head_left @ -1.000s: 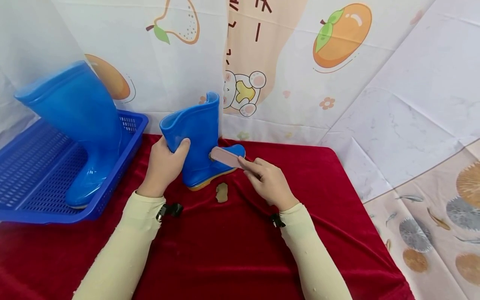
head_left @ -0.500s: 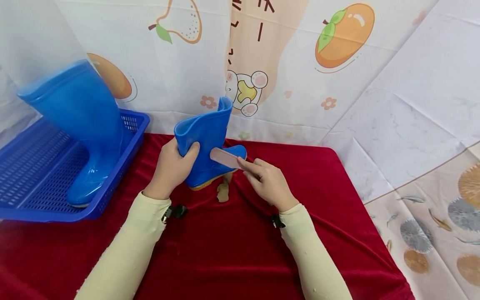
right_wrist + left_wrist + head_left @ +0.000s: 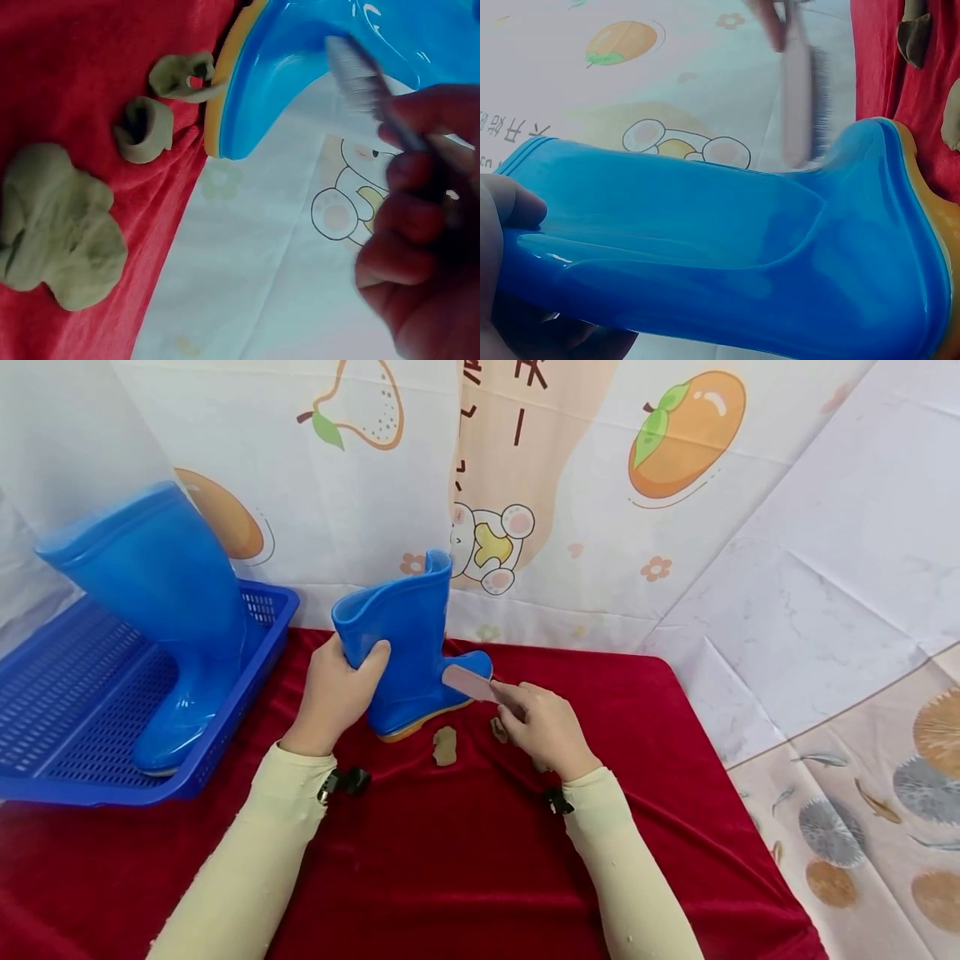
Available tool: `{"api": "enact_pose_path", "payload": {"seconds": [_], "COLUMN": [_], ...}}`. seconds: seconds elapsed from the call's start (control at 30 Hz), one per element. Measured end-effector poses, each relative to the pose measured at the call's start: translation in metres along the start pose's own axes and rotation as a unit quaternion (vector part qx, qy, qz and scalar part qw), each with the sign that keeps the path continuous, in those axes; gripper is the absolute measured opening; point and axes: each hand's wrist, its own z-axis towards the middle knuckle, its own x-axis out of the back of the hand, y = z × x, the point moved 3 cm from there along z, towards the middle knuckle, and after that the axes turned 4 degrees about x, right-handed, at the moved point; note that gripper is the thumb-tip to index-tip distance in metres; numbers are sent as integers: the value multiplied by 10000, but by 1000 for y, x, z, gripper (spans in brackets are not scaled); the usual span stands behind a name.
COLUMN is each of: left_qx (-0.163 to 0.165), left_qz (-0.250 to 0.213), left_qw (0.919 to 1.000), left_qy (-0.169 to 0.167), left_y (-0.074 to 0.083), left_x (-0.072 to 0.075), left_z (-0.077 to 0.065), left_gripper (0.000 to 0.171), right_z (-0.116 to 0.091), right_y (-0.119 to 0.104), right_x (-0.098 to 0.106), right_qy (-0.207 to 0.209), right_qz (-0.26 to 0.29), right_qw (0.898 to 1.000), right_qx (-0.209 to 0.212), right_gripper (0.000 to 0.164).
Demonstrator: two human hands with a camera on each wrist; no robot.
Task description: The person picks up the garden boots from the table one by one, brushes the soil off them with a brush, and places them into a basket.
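Note:
My left hand grips the upper shaft of a blue rain boot, thumb on its near outer side. The boot stands slightly tilted, yellow sole down and toe to the right. In my right hand is a brush with a pale pink back. Its bristles face the boot where shaft and foot meet; the left wrist view shows the brush blurred, close above the instep. Whether bristles touch is unclear. Near the sole lie a flat brown-green clay-like piece and a curled one.
A second blue boot leans in a blue perforated plastic basket at the left. Red cloth covers the table. A printed white curtain hangs close behind the boot. The right wrist view shows a larger clay-like lump.
A brown piece at the instep has come off, dropped past the sole, and now lies near my right hand. The boot tipped right, then back left. The brush moved slightly right.

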Motion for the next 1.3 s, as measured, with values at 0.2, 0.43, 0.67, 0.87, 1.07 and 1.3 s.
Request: {"api": "enact_pose_path", "payload": {"seconds": [0.2,0.43,0.67,0.87,1.07,1.3], "left_qx": [-218,-837,-938,-608,-610,-930], "left_qz": [13,50,132,107,79,255], "left_qw": [9995,9948,9937,9977,9975,9921], "left_qy": [-217,-576,-605,-269,-344,-802], "left_y": [2,10,11,6,6,11], "left_x": [-4,-10,-12,-9,-8,-14], "left_z": [-2,-7,-7,-4,-5,-8], "left_gripper": [52,39,38,41,42,39], "right_z": [0,3,3,2,3,4], "right_y": [-7,-18,-15,-8,-9,-21], "right_x": [5,3,-6,-10,-7,0], "right_qy": [764,1040,464,27,165,534], "right_qz": [659,677,715,430,577,1244], "right_qw": [9930,9837,9942,9991,9981,9882], "right_qx": [606,1300,656,36,96,715], "right_gripper": [23,31,38,31,9,9]}}
